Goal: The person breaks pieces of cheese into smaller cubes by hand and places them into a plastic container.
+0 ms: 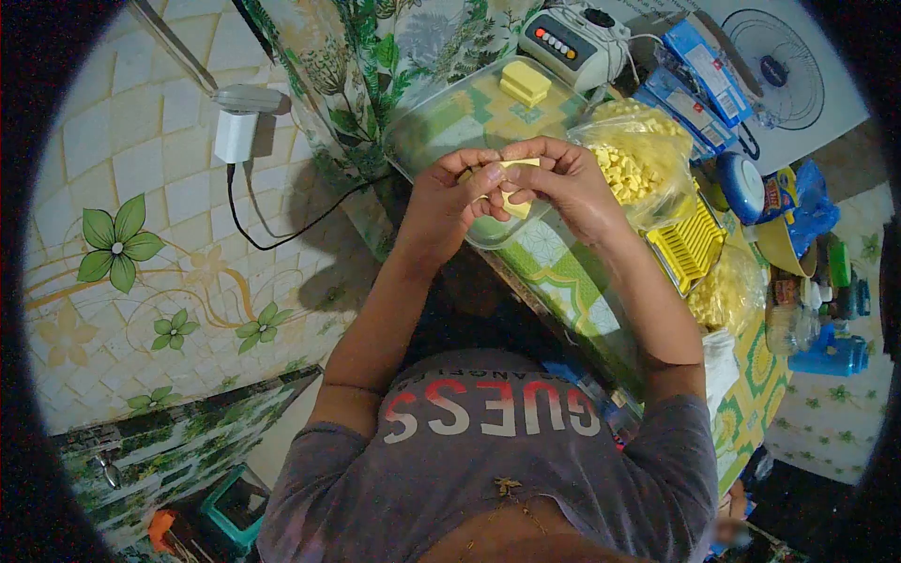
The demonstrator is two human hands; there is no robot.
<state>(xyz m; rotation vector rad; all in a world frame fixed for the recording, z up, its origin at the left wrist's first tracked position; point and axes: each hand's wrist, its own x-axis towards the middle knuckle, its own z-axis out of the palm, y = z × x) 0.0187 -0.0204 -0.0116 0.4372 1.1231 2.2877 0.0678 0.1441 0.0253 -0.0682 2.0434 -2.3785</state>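
A small yellow piece of paper [518, 203], apparently folded, is pinched between both hands above a clear plastic tub [422, 131]. My left hand [450, 195] has its fingers closed at the paper's left side. On the right, my right hand [571, 186] grips it with thumb and fingers close to the left ones. The fingers hide part of the paper. Inside the tub, towards its far end, lies a stack of yellow paper slips [525, 84]. Just right of my right hand is a clear plastic bag [648, 155] full of small yellow folded pieces.
A yellow slotted rack [688, 246] and another bag of yellow pieces [727, 291] sit further right on the patterned tablecloth [572, 281]. Behind the tub are a white power strip [572, 42] and blue boxes [704, 75]. A charger cable [258, 246] hangs along the left wall.
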